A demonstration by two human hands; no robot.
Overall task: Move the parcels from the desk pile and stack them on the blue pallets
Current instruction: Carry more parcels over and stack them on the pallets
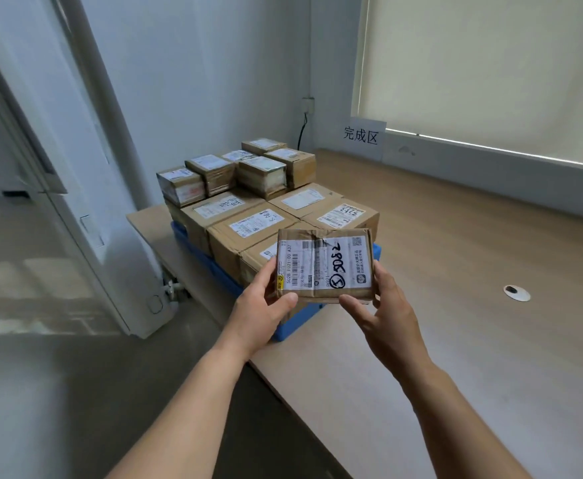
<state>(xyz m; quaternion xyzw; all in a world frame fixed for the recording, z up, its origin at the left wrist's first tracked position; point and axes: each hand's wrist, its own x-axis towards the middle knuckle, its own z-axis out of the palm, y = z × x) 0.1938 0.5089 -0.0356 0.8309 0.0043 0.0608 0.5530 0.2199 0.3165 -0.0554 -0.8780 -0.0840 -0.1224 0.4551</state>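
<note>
Over the near corner of the blue pallet (295, 324), a small brown parcel (324, 266) is held label-up between both hands. The left hand (260, 305) grips its left end, with the thumb on the near edge and the fingers curled behind. The right hand (386, 312) pinches the right end, with the thumb at the near edge and the fingers wrapped round the side. The white label carries barcodes and black marker digits. Whether the parcel touches the box beneath is hard to tell; it seems held just clear. The pallet sits on the wooden desk (455, 271). On it, larger boxes (248, 223) form a lower layer, and smaller boxes (265, 171) stand on them toward the far wall. A paper sign (360, 136) hangs below the window, and a round grommet (517, 292) sits in the desk to the right.
</note>
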